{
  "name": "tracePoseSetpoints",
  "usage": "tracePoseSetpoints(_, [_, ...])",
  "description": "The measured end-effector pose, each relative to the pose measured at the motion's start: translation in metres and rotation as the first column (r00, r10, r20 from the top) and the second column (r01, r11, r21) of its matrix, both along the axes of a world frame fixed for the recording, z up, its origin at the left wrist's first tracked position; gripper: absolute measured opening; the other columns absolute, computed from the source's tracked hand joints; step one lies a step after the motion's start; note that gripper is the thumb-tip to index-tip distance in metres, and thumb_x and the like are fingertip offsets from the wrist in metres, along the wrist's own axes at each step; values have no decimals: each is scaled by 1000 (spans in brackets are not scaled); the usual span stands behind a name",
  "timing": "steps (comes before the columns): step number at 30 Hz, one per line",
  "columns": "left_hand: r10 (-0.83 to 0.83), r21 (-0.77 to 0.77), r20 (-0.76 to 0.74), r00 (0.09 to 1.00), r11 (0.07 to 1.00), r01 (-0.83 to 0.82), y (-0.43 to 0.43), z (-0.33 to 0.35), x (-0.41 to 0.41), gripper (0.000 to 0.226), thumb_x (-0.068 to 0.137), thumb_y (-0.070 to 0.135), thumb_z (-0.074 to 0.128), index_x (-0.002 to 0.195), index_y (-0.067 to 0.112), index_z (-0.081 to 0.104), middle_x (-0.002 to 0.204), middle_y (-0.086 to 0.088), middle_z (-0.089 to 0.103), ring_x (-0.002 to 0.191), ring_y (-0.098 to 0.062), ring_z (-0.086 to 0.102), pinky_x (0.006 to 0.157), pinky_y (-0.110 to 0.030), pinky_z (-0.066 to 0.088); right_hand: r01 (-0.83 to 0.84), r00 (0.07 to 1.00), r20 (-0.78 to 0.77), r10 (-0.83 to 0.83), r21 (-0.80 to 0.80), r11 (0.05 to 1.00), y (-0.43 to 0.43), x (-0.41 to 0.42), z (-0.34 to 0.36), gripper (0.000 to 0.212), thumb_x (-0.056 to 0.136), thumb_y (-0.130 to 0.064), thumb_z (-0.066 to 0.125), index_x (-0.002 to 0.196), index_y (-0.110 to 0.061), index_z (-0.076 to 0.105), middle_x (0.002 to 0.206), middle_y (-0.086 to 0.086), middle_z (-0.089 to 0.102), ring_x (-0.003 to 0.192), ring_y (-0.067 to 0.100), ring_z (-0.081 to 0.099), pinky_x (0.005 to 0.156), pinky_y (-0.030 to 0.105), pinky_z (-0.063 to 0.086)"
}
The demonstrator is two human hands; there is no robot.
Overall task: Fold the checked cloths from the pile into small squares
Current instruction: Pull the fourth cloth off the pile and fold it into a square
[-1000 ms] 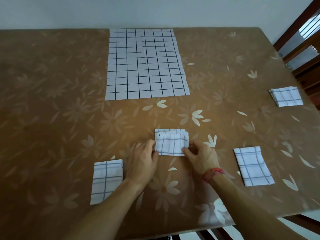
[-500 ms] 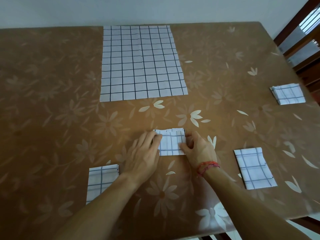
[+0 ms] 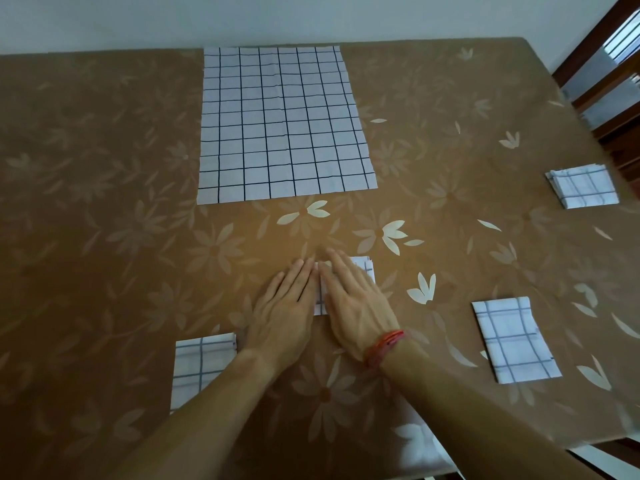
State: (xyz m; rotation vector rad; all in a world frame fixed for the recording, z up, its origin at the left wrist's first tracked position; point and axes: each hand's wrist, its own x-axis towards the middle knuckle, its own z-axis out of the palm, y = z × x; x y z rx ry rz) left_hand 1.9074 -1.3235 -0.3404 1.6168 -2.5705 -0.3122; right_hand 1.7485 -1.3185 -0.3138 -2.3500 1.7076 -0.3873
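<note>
A small folded checked cloth (image 3: 364, 269) lies on the brown flowered table (image 3: 104, 237) near its front middle, mostly hidden under my hands. My right hand (image 3: 353, 299), with a red thread at the wrist, lies flat on top of it with straight fingers. My left hand (image 3: 285, 306) rests flat beside it, fingertips at the cloth's left edge. The pile of unfolded checked cloths (image 3: 282, 126) lies spread at the far middle. Folded squares sit at the near left (image 3: 201, 368), the near right (image 3: 512, 341) and the far right (image 3: 581, 185).
Dark wooden chair backs (image 3: 609, 74) stand past the table's right edge. A pale wall (image 3: 242, 19) runs behind the far edge. The table's front edge is close below my forearms.
My hands went from pinching the cloth's sides while making the last fold to lying flat. The right hand slid onto the folded cloth and the left came alongside it.
</note>
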Motion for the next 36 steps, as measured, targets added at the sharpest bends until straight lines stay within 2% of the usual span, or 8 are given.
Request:
tracePoseSetpoints(2, [-8, 4, -2, 1000, 1000, 8, 0, 1, 0, 55, 98, 20, 19, 152, 8, 23, 160, -6, 19, 149, -17, 12, 118, -38, 14, -50, 998, -39, 52, 73, 996, 0, 3, -11, 54, 102, -26, 14, 146, -1, 32, 155, 16, 27, 145, 29, 23, 113, 45, 32])
tracePoseSetpoints(4, [-15, 14, 4, 1000, 1000, 15, -1, 2, 1, 55, 99, 21, 16, 151, 6, 24, 160, -7, 19, 149, -18, 11, 117, -38, 13, -46, 993, -104, 57, 99, 994, -1, 3, -19, 59, 103, -31, 3, 147, -1, 29, 156, 15, 24, 146, 26, 19, 114, 45, 31])
tracePoseSetpoints(10, [-39, 42, 19, 999, 998, 38, -3, 0, 6, 53, 103, 25, 20, 153, 10, 13, 162, -4, 5, 149, -14, -3, 119, -36, 4, -63, 976, -199, 84, 112, 992, 0, 3, -25, 60, 102, -37, 13, 150, -1, 20, 159, 15, 14, 148, 25, 9, 119, 44, 20])
tracePoseSetpoints(14, [-56, 57, 13, 998, 997, 55, -3, 5, 7, 56, 101, 28, 8, 153, 11, 8, 161, -3, -1, 149, -14, -8, 119, -34, -3, -43, 977, -199, 74, 151, 988, 0, 0, -23, 62, 101, -38, 5, 151, -3, 19, 159, 13, 12, 148, 24, 7, 118, 45, 21])
tracePoseSetpoints(19, [-43, 73, -6, 999, 996, 43, -3, 6, 6, 53, 103, 19, 18, 153, 10, 0, 160, -3, -8, 148, -14, -13, 121, -33, -4, -14, 972, -230, 55, 175, 985, 9, -42, -16, 61, 100, -39, 6, 152, -7, 2, 161, 8, -3, 148, 20, -7, 121, 40, 6])
tracePoseSetpoints(31, [-38, 140, -7, 999, 989, 38, -6, 20, 2, 55, 104, 21, 17, 154, 13, -5, 160, 0, -14, 146, -11, -19, 119, -29, -10, 15, 959, -281, 41, 196, 981, 10, -53, -13, 62, 101, -40, 13, 153, -8, 4, 161, 7, 0, 148, 20, -2, 120, 40, 7])
tracePoseSetpoints(34, [-40, 153, -43, 998, 987, 46, -10, 26, 1, 55, 104, 24, 24, 155, 12, 6, 163, 0, -4, 148, -10, -13, 117, -27, -11, 31, 958, -286, 28, 201, 979, 9, -51, -10, 62, 101, -40, 17, 152, -6, 12, 160, 9, 9, 148, 22, 7, 119, 43, 15])
tracePoseSetpoints(36, [-35, 119, -84, 996, 992, 45, -14, 31, 0, 55, 102, 24, 34, 153, 11, 20, 163, -1, 11, 149, -13, 0, 116, -25, -8, 35, 959, -282, 26, 212, 977, 7, -49, -6, 63, 99, -41, 18, 151, -5, 18, 159, 11, 15, 147, 25, 13, 118, 45, 20])
